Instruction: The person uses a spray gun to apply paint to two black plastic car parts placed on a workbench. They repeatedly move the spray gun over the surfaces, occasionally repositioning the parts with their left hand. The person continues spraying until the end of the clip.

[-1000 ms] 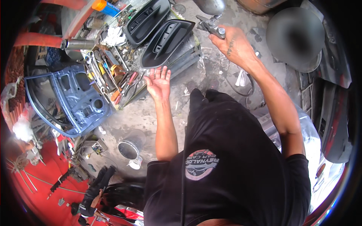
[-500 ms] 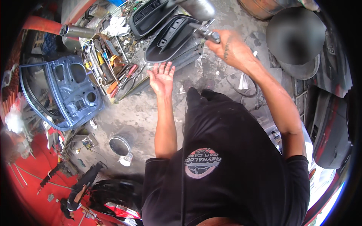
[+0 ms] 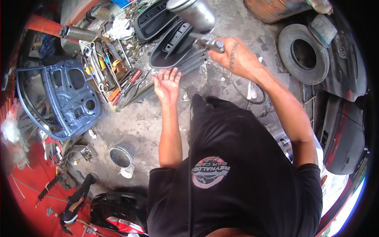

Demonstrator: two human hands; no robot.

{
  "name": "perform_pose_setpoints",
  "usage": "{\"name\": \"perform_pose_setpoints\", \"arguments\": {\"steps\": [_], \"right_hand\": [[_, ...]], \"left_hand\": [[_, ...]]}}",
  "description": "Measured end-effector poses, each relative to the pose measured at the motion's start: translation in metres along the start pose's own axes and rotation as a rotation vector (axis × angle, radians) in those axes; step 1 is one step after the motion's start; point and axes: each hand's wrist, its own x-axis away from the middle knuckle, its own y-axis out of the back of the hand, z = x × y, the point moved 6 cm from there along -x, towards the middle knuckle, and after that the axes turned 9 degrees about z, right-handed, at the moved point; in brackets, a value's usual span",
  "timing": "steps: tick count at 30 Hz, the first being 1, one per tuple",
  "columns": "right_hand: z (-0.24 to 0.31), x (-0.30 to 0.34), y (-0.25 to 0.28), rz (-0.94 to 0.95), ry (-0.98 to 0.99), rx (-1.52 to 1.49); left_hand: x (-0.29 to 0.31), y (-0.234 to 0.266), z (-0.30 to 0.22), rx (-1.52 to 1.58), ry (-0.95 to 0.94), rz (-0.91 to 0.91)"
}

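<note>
My right hand (image 3: 237, 59) is wrapped round the handle of a spray gun (image 3: 211, 44), which carries a silver metal cup (image 3: 196, 16). The gun hangs over the far end of a black plastic trim panel (image 3: 169, 51). A second black trim panel (image 3: 148, 23) lies beyond it on the workbench. Palm up and fingers spread, my left hand (image 3: 167, 87) is held just in front of the nearer panel's tip with nothing in it. Whether its fingertips touch the panel I cannot tell.
Left of the panels lie wrenches and screwdrivers (image 3: 108, 67). A blue car door (image 3: 69, 100) leans at the left, and a bucket (image 3: 122, 156) stands on the floor. At the right are a tyre (image 3: 284, 49) and a rusty drum (image 3: 272, 10). Another person (image 3: 75, 203) bends at lower left.
My right hand has moved a little left and towards me with the spray gun, bringing more of the cup into view. My left hand stays open near the panel's tip.
</note>
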Motion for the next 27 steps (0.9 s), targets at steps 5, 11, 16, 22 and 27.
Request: {"name": "perform_pose_setpoints", "arguments": {"steps": [5, 11, 16, 22, 27], "right_hand": [[-0.038, -0.007, 0.038, -0.325, -0.014, 0.277], [-0.032, -0.007, 0.027, -0.208, -0.14, 0.117], [0.005, -0.006, -0.013, 0.058, -0.107, -0.033], [-0.021, -0.014, -0.012, -0.107, -0.069, 0.119], [-0.02, -0.001, 0.019, -0.275, -0.087, 0.152]], "left_hand": [[0.0, -0.003, 0.002, 0.02, 0.013, 0.031], [0.0, 0.0, 0.001, 0.032, 0.024, 0.044], [-0.002, 0.004, 0.001, 0.036, 0.037, 0.033], [-0.004, 0.003, 0.002, 0.042, 0.049, 0.026], [-0.002, 0.004, 0.001, 0.041, 0.052, 0.042]]}}
